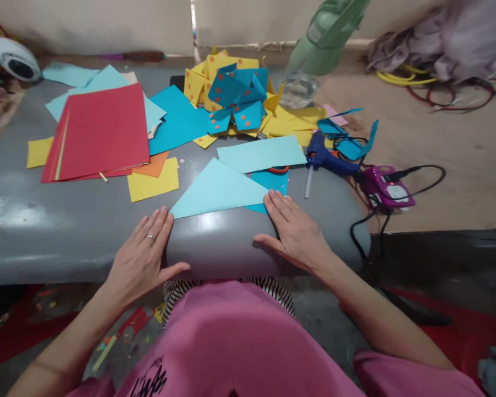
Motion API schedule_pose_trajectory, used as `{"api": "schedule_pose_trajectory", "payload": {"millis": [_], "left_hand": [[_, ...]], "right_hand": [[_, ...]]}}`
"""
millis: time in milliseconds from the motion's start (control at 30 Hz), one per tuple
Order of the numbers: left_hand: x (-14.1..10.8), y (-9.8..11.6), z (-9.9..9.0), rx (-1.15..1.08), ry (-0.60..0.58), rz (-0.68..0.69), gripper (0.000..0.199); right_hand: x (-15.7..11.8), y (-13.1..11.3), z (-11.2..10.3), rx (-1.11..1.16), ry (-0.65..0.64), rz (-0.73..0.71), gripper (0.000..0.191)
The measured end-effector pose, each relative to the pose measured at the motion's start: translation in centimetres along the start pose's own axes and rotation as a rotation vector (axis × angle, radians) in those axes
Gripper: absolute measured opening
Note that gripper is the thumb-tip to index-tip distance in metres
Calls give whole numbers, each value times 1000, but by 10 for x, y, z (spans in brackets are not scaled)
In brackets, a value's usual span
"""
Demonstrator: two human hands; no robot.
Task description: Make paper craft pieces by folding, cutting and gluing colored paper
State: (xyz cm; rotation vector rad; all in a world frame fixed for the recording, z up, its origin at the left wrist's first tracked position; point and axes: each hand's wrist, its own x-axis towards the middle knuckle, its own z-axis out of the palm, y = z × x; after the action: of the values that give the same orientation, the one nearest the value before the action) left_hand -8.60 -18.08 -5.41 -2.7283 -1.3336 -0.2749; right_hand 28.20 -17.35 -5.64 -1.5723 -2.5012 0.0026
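Gray table (86, 231): red paper (105, 132) lies stacked aside; the left hand (143, 255), fingers together, thumb out, touches the left corner of a pale-blue triangle (219, 190); the right hand (295, 234), fingers likewise, covers its right corner, probably steadying it; a glue gun (324, 154) lies farther right.

The paper triangle (219, 190) is plain pale blue.

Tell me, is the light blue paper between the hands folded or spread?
Probably folded: the light blue paper forms a triangle with its long edge lowest; separate layers cannot be distinguished.
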Motion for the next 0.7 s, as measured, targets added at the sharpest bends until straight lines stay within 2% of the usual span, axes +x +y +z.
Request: {"api": "schedule_pose_trajectory", "payload": {"millis": [100, 167, 300, 367, 433, 567, 633, 700], "left_hand": [[-6, -4, -10, 35, 45, -77, 84], [1, 1, -17, 58, 156, -127, 64], [39, 25, -20, 92, 417, -46, 28], [62, 35, -15, 141, 445, 21, 14], [83, 40, -9, 151, 366, 76, 13], [107, 39, -3, 153, 91, 149, 23], [112, 37, -3, 172, 34, 190, 24], [115, 36, -5, 200, 35, 234, 26]], "right_hand": [[4, 0, 0, -9, 64, 4, 79], [12, 0, -3, -25, 123, 0, 65], [34, 0, -10, -112, 257, -79, 38], [45, 0, -12, -163, 306, -162, 27], [54, -1, -12, -203, 316, -240, 20], [60, 0, -11, -233, 220, -269, 24], [62, 1, -11, -215, 169, -262, 24], [64, 3, -12, -191, 142, -275, 24]]}}
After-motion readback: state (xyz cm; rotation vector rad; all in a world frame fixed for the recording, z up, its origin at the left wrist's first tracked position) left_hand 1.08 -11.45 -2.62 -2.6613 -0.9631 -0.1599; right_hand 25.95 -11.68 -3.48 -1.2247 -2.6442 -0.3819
